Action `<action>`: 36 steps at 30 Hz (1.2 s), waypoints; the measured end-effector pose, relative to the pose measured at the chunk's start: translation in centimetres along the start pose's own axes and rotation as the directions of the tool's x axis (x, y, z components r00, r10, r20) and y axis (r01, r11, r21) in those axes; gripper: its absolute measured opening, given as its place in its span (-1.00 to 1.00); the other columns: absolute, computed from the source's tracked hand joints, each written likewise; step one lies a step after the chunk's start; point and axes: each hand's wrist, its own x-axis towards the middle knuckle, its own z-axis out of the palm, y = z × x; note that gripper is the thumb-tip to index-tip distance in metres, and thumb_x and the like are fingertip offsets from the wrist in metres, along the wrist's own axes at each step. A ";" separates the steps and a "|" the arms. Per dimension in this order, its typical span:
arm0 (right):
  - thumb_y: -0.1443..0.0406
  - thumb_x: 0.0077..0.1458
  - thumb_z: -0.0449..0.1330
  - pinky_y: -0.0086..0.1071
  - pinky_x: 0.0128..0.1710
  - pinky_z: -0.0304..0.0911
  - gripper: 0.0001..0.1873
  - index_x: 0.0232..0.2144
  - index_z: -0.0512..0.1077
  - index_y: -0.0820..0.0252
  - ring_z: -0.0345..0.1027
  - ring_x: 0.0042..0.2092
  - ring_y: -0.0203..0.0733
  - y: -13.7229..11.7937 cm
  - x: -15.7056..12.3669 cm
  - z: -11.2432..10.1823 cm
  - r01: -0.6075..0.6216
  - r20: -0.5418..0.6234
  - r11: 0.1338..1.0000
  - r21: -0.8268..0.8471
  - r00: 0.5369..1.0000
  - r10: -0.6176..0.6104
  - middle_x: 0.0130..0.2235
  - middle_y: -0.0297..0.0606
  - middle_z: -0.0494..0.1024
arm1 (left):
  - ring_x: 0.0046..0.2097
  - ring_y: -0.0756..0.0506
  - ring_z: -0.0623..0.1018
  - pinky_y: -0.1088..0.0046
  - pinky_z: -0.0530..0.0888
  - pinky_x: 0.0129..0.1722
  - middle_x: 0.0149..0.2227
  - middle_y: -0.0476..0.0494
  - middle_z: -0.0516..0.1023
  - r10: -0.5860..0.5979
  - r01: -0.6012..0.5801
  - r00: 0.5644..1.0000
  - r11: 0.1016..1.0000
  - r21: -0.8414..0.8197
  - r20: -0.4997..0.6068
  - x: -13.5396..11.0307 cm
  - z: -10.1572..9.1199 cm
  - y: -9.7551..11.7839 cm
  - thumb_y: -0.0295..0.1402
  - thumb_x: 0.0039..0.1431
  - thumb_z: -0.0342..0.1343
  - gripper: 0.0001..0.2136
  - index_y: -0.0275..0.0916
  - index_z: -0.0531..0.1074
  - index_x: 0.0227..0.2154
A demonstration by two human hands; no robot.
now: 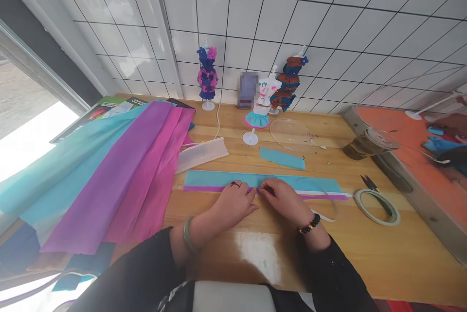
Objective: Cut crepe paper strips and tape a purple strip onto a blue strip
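Note:
A long turquoise fabric strip [226,177] lies flat across the table, with a narrow purple fabric strip [204,189] along its near edge. At the middle of that edge my left hand [235,202] is closed, fingertips pressed on the purple strip. Close beside it, my right hand [286,199] pinches the same purple edge; exactly what lies between the fingertips is hidden. Right of the hands, a white tape line [328,194] runs between turquoise and purple. A loose, curled pale strip [326,218] hangs by my right wrist.
Turquoise, purple and pink fabrics [105,180] drape over the left side. A tape roll [377,207] partly covers dark scissors [370,183]. Behind stand a small dressed mannequin [257,119], a short turquoise piece [281,157], a clear round dish [290,134] and a lidded cup [365,144].

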 end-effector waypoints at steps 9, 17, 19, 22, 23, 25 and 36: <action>0.21 0.15 -0.06 -0.40 -0.39 0.13 -0.69 -0.54 0.37 0.14 0.27 -0.39 -0.25 -0.1 -1.4 -1.3 0.039 0.063 0.999 -0.006 0.997 -0.038 -0.47 -0.30 0.42 | -0.18 -0.21 0.36 0.29 0.32 -0.28 -0.28 -0.21 0.34 0.016 -0.016 1.000 1.000 0.018 -0.016 -0.1 0.4 -0.1 -0.09 0.16 -0.12 -0.59 -0.24 0.22 -0.02; 0.19 0.15 -0.06 -0.40 -0.42 0.12 -0.66 -0.57 0.34 0.15 0.26 -0.41 -0.25 0.9 -1.8 -0.8 -0.014 -0.008 1.000 -0.027 1.000 0.014 -0.48 -0.29 0.42 | -0.19 -0.19 0.36 0.32 0.31 -0.28 -0.29 -0.20 0.34 0.031 -0.031 0.999 0.999 0.033 0.008 0.0 0.0 -0.1 -0.11 0.16 -0.11 -0.60 -0.23 0.22 -0.02; 0.18 0.14 -0.05 -0.40 -0.43 0.10 -0.65 -0.60 0.33 0.15 0.25 -0.42 -0.25 1.2 -1.8 -0.8 -0.038 -0.026 0.998 -0.044 0.999 0.036 -0.49 -0.29 0.42 | -0.19 -0.19 0.36 0.32 0.31 -0.28 -0.29 -0.20 0.34 0.029 -0.030 0.999 0.999 0.040 0.017 0.0 -0.1 -0.1 -0.11 0.16 -0.11 -0.60 -0.23 0.22 -0.02; 0.14 0.13 -0.05 -0.40 -0.46 0.07 -0.63 -0.64 0.30 0.15 0.24 -0.45 -0.26 1.7 -1.9 -0.9 -0.085 -0.042 0.995 -0.055 0.996 0.082 -0.52 -0.31 0.42 | -0.20 -0.18 0.37 0.33 0.32 -0.28 -0.29 -0.19 0.35 0.028 -0.030 0.999 0.998 0.058 0.024 0.1 -0.2 0.0 -0.11 0.17 -0.12 -0.61 -0.20 0.22 -0.01; 0.13 0.12 -0.05 -0.40 -0.46 0.05 -0.62 -0.64 0.29 0.15 0.23 -0.46 -0.26 1.8 -2.0 -1.0 -0.099 -0.046 0.993 -0.057 0.994 0.097 -0.53 -0.32 0.42 | -0.21 -0.19 0.37 0.33 0.32 -0.29 -0.30 -0.18 0.35 0.028 -0.029 0.999 0.998 0.063 0.024 0.1 -0.2 0.0 -0.11 0.17 -0.13 -0.61 -0.19 0.23 -0.02; 0.12 0.12 -0.05 -0.39 -0.46 0.04 -0.61 -0.65 0.28 0.15 0.23 -0.47 -0.26 1.9 -2.0 -1.0 -0.118 -0.052 0.991 -0.061 0.992 0.115 -0.54 -0.32 0.42 | -0.22 -0.19 0.37 0.32 0.32 -0.30 -0.30 -0.18 0.35 0.032 -0.034 0.999 0.997 0.069 0.023 0.1 -0.2 0.0 -0.10 0.17 -0.13 -0.62 -0.17 0.23 -0.02; 0.06 0.11 -0.06 -0.40 -0.46 0.07 -0.57 -0.61 0.38 0.14 0.24 -0.46 -0.26 1.3 -2.5 -1.5 -0.096 -0.010 0.994 0.059 0.995 0.097 -0.52 -0.30 0.44 | -0.23 -0.19 0.38 0.34 0.32 -0.32 -0.31 -0.19 0.36 0.040 -0.042 0.998 0.997 0.066 0.042 0.5 -0.4 0.0 -0.06 0.17 -0.16 -0.58 -0.14 0.22 0.01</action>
